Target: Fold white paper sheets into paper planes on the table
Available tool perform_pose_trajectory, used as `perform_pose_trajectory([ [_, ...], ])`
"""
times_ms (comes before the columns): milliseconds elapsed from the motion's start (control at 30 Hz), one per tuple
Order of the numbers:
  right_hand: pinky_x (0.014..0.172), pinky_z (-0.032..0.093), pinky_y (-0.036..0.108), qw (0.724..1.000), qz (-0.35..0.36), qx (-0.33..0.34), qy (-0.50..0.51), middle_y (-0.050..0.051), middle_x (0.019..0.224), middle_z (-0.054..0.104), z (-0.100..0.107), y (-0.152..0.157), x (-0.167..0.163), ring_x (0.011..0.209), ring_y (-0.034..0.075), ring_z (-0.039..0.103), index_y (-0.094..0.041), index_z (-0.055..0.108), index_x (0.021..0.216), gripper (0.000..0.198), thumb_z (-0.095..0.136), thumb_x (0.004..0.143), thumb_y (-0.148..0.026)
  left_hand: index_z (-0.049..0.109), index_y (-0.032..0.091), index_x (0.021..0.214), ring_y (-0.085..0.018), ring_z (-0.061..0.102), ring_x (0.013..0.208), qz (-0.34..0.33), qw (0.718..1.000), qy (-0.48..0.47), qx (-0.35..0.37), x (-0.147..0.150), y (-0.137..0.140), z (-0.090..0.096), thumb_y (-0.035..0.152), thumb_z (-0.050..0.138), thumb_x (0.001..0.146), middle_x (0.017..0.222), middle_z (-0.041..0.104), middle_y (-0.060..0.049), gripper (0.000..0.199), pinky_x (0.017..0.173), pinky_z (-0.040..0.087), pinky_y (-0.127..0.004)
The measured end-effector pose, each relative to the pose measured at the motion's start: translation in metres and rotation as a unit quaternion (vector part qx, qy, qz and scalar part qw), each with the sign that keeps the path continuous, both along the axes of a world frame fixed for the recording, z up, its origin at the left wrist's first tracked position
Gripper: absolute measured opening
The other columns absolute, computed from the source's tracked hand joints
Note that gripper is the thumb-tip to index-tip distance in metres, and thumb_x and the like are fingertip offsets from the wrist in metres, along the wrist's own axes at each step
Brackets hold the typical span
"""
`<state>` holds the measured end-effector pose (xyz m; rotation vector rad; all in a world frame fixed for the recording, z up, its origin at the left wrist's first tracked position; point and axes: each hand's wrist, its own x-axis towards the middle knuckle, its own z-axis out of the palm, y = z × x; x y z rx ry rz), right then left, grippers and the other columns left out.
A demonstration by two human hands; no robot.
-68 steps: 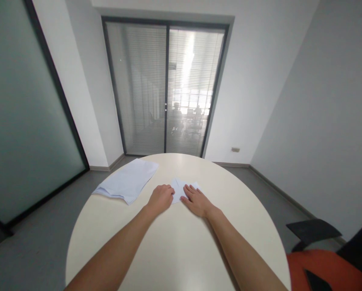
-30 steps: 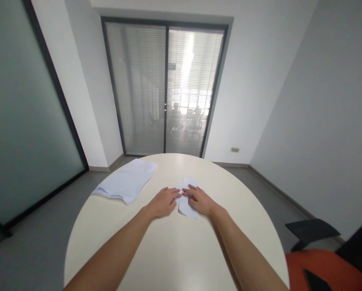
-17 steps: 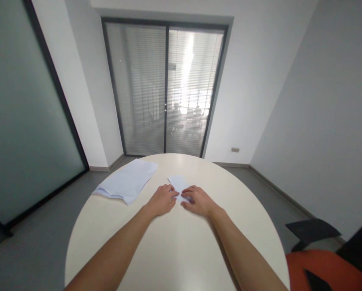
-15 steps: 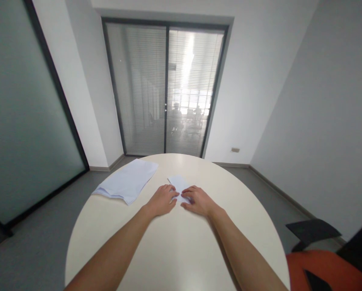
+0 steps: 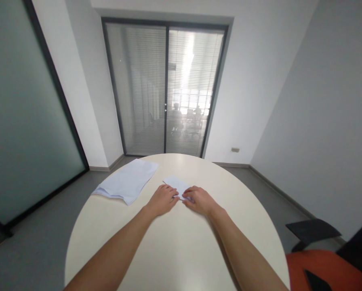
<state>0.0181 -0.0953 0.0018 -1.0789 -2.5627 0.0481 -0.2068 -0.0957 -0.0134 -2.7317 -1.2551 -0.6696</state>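
A small piece of folded white paper (image 5: 175, 184) lies on the round cream table (image 5: 175, 246), a little beyond its middle. My left hand (image 5: 163, 199) has its fingers curled on the near left edge of the paper, thumb and fingertips close together. From the other side, my right hand (image 5: 199, 200) pinches the near right edge, its thumb below the bent fingers. The two thumbs almost meet at the near corner. My fingers cover part of the paper there, so its near folds are hidden.
A loose stack of white paper sheets (image 5: 128, 180) rests at the table's far left, with curled edges. An orange chair (image 5: 326, 268) with a black armrest (image 5: 312, 229) stands at the right. Behind the table is a glass door with blinds (image 5: 135, 89).
The small paper has turned or shifted slightly left, and more of its far part shows. My fingertips have moved a little along its near edge; the stack of sheets has stayed put.
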Motion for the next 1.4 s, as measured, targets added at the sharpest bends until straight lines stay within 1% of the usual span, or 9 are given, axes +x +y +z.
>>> perform_pose_trajectory([
  [167,0.095,0.046,0.030,1.000,-0.017,-0.007,-0.015,0.005,0.112,0.074,0.002,-0.001,-0.001,0.107,0.021,0.064,-0.022,0.075,0.107,0.030,0.051,0.094,-0.035,0.069,0.021,0.108,-0.025,0.060,0.106,0.004,1.000,-0.007,0.002,0.000,0.000,0.000,0.034,0.053,0.096,0.107,0.072,-0.008,0.024,0.098,0.041,-0.041],
  [333,0.088,0.046,0.027,0.998,-0.044,-0.020,-0.038,0.006,0.106,0.075,0.008,-0.004,0.000,0.101,0.020,0.066,-0.022,0.075,0.103,0.030,0.046,0.095,-0.029,0.064,0.019,0.118,-0.027,0.059,0.113,0.001,0.999,-0.033,0.000,-0.004,0.001,-0.003,0.041,0.060,0.091,0.116,0.069,-0.010,0.036,0.102,0.041,-0.041],
  [467,0.082,0.045,0.026,0.996,-0.080,-0.031,-0.035,0.006,0.102,0.075,0.010,-0.005,0.003,0.093,0.020,0.068,-0.021,0.074,0.099,0.029,0.047,0.094,-0.029,0.062,0.016,0.121,-0.025,0.060,0.112,0.013,0.999,-0.048,-0.014,-0.007,0.005,-0.006,0.027,0.061,0.088,0.118,0.069,-0.009,0.035,0.102,0.042,-0.039],
  [567,0.079,0.045,0.025,0.995,-0.094,-0.037,-0.015,0.006,0.102,0.075,0.010,-0.004,0.006,0.090,0.019,0.068,-0.020,0.073,0.098,0.028,0.047,0.093,-0.029,0.064,0.017,0.118,-0.024,0.063,0.106,0.043,0.998,-0.047,-0.022,-0.009,0.008,-0.007,0.020,0.055,0.089,0.112,0.071,-0.008,0.030,0.098,0.043,-0.038],
  [733,0.075,0.043,0.025,0.991,-0.116,-0.051,0.037,0.006,0.098,0.074,0.006,-0.001,0.012,0.084,0.018,0.066,-0.019,0.071,0.099,0.027,0.046,0.094,-0.029,0.071,0.020,0.102,-0.023,0.065,0.100,0.075,0.996,-0.034,-0.024,-0.011,0.009,-0.004,0.017,0.052,0.091,0.103,0.072,-0.007,0.022,0.093,0.045,-0.036],
  [900,0.074,0.043,0.026,0.987,-0.135,-0.052,0.064,0.007,0.096,0.073,0.002,0.004,0.017,0.085,0.019,0.065,-0.020,0.068,0.100,0.028,0.043,0.096,-0.032,0.072,0.021,0.097,-0.023,0.065,0.096,0.103,0.994,-0.036,-0.028,-0.013,0.010,0.000,0.017,0.054,0.091,0.100,0.073,-0.005,0.019,0.088,0.046,-0.034],
  [1067,0.077,0.045,0.028,0.983,-0.141,-0.060,0.099,0.006,0.100,0.074,-0.001,0.009,0.023,0.089,0.020,0.066,-0.022,0.066,0.108,0.030,0.041,0.098,-0.036,0.071,0.021,0.098,-0.021,0.066,0.092,0.135,0.987,-0.085,-0.020,-0.013,0.011,0.002,0.023,0.055,0.094,0.098,0.074,-0.004,0.016,0.084,0.046,-0.032],
  [1233,0.080,0.048,0.029,0.976,-0.147,-0.079,0.141,0.004,0.103,0.075,-0.004,0.011,0.029,0.091,0.020,0.068,-0.025,0.068,0.110,0.028,0.053,0.093,-0.041,0.070,0.021,0.098,-0.019,0.066,0.090,0.132,0.981,-0.140,0.009,-0.016,0.015,0.000,0.025,0.055,0.095,0.097,0.073,-0.003,0.015,0.083,0.046,-0.030],
  [1400,0.080,0.049,0.031,0.976,-0.159,-0.066,0.136,0.006,0.107,0.074,-0.006,0.015,0.035,0.091,0.023,0.068,-0.025,0.071,0.106,0.027,0.059,0.088,-0.041,0.068,0.022,0.098,-0.017,0.066,0.091,0.123,0.976,-0.177,0.033,-0.016,0.017,-0.002,0.026,0.054,0.096,0.097,0.072,-0.002,0.015,0.083,0.046,-0.028],
])
